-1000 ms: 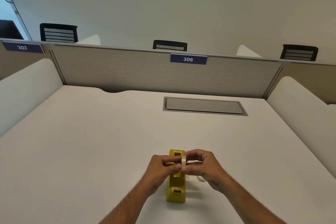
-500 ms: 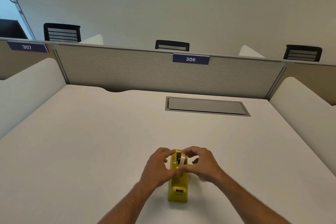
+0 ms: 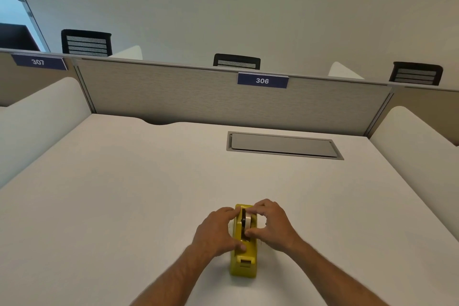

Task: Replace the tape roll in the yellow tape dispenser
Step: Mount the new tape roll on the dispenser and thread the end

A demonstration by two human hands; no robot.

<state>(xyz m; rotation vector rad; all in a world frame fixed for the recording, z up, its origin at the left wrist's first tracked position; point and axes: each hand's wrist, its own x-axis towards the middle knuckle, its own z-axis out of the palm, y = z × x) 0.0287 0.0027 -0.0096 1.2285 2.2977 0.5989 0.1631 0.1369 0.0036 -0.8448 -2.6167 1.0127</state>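
A yellow plastic tape dispenser (image 3: 244, 254) is sitting on the white desk (image 3: 124, 194). The left hand (image 3: 215, 232) is clasping its left wall. The right hand (image 3: 273, 225) is pinching the white tape roll (image 3: 247, 221), which is seated in the dispenser's slot between its fingertips.

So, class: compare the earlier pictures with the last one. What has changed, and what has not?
The tape roll, held above the yellow dispenser before, now sits down in its cradle, the right hand still pinching it. The left hand has moved to grip the dispenser's side. The dispenser stayed put on the desk.
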